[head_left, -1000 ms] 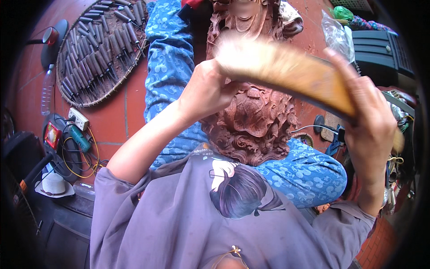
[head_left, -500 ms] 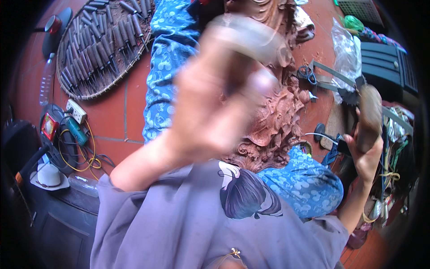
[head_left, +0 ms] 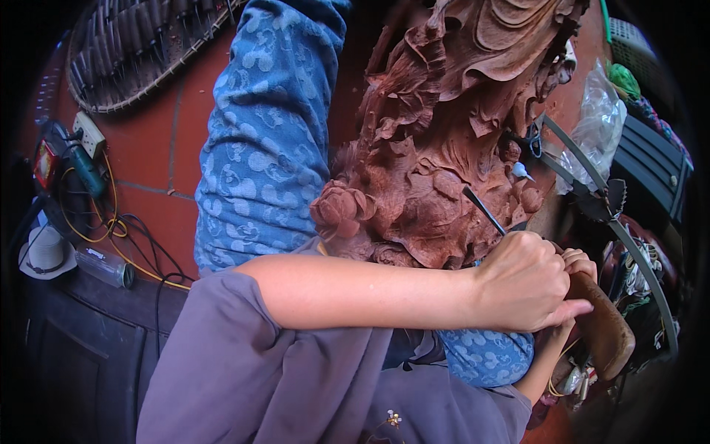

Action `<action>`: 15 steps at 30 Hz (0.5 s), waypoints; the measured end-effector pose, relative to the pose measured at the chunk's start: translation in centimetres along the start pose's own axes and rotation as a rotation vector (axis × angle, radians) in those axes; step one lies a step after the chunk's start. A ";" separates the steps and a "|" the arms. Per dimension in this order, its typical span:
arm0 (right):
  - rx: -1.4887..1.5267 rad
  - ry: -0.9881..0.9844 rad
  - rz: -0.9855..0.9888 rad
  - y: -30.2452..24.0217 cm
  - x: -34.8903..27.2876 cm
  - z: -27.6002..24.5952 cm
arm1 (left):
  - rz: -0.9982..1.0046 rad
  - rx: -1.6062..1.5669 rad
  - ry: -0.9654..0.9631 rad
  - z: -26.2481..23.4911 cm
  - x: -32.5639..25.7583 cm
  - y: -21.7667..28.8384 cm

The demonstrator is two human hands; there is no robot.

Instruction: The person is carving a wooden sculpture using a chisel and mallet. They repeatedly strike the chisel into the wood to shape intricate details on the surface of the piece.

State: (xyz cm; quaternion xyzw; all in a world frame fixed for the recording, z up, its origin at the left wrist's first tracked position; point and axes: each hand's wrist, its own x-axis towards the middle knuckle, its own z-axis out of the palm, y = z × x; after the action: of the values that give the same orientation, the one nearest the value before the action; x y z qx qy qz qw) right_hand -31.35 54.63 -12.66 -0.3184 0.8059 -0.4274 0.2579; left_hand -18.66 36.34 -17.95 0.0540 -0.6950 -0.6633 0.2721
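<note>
Chisel gripped in left hand, tip on carving

- Left hand: forearm extended horizontally across the body, bare below a grey sleeve; fingers curled in a closed grip.
- Right hand: mostly hidden behind the left; only bent fingers visible, forearm rising from below.

Matt reddish wood carving; dark metal chisel; smooth wooden mallet.

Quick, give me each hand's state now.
Left hand: closed around the chisel.
Right hand: mostly hidden; fingers curled on the wooden mallet.
</note>
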 end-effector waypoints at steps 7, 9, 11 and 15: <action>0.015 -0.036 0.037 0.6 -0.6 -0.2 | -0.009 -0.012 0.115 -0.6 0.4 -1.8; -0.027 -0.016 0.062 0.4 -1.3 -0.3 | -0.006 -0.027 0.151 -0.9 0.6 -2.1; -0.058 -0.014 0.078 0.1 -1.8 -0.3 | -0.001 -0.037 0.202 -1.0 0.8 -2.3; -0.121 -0.007 0.105 -0.3 -2.1 -0.3 | 0.002 -0.058 0.238 -1.0 0.9 -2.5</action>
State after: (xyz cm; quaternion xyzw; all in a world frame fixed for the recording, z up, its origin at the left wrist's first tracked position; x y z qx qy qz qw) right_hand -30.13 56.21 -11.98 -0.2923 0.8448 -0.3627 0.2632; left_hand -19.73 34.76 -20.11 0.1240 -0.6383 -0.6718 0.3548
